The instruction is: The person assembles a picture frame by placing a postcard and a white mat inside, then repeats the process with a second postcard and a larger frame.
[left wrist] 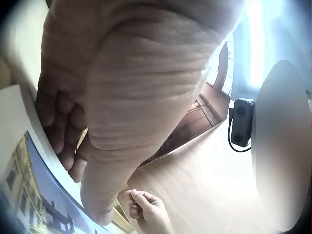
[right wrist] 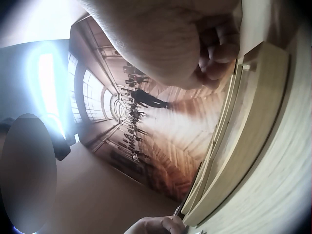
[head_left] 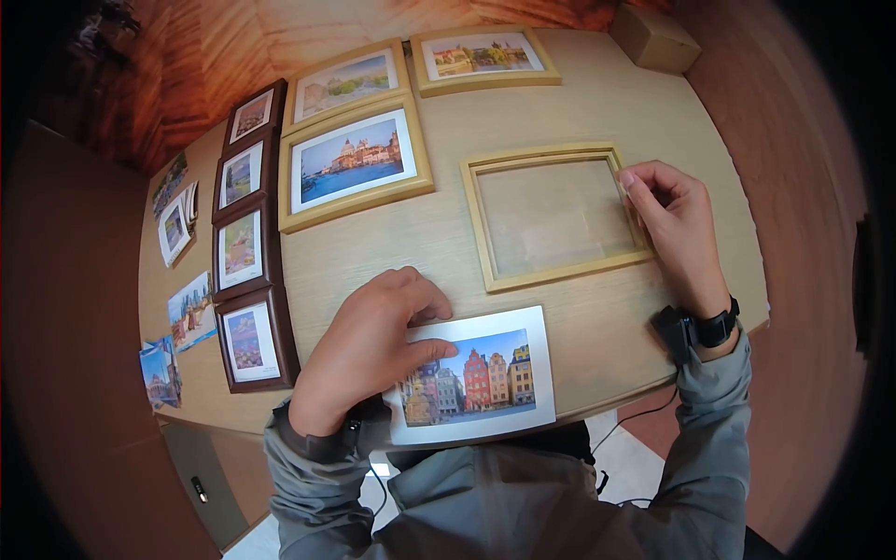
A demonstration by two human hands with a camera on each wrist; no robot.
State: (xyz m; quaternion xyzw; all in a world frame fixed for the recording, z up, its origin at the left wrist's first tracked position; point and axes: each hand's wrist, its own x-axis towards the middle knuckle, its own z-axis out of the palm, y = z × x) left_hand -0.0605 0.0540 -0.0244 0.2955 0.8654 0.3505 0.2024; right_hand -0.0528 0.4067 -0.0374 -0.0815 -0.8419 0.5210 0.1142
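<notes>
In the head view the left hand (head_left: 373, 336) holds a white-bordered print (head_left: 481, 427) of colourful houses by its upper left part, thumb on the face, other fingers at the upper edge. The print lies at the table's near edge. Beyond it to the right is a light wood frame (head_left: 551, 278) with a clear pane and no picture. Thumb and curled forefinger of the right hand (head_left: 681, 219) pinch its right side. The left wrist view shows the left hand (left wrist: 126, 83) over the print (left wrist: 53, 180); the right wrist view shows the right hand (right wrist: 165, 44) beside the frame (right wrist: 258, 97).
Light wood frames with pictures (head_left: 355, 159) stand grouped at the back. A column of dark frames (head_left: 288, 322) runs down the left, with loose prints (head_left: 193, 310) farther left. A box (head_left: 653, 39) sits at the back right corner.
</notes>
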